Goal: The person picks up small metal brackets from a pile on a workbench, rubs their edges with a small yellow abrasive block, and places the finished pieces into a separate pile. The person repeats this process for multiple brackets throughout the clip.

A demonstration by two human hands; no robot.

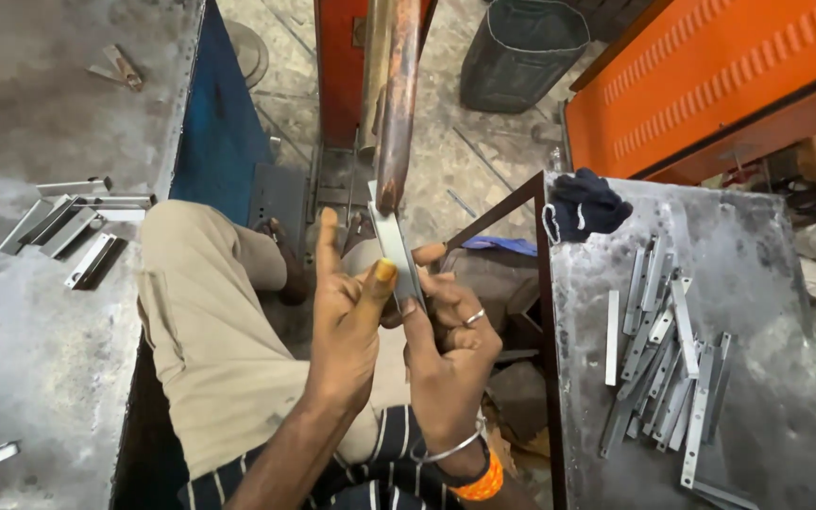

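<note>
Both hands meet over the person's lap, and between them stands a short flat metal strip, upright and a little tilted. The left hand has a narrow grip on it: the thumb, its nail stained yellow, presses the strip's near edge while the fingers rise behind it, so how they sit on the far face is hidden. The right hand, with a ring on one finger, closes on the strip's lower end from the other side; its palm is turned away, and the lower end of the strip is lost between the two hands. Just above the grip, the strip's top end touches or nearly touches the tip of a rusty brown lever that comes down from the top edge of the view, its upper part cut off. To the right of the grip, a grey metal desk carries a loose pile of similar strips, overlapping so their count is hard to tell, and a dark glove lies at its far corner. Well to the left of the grip, more metal pieces lie on another grey desk. Under the hands the lap is covered by tan cloth.
</note>
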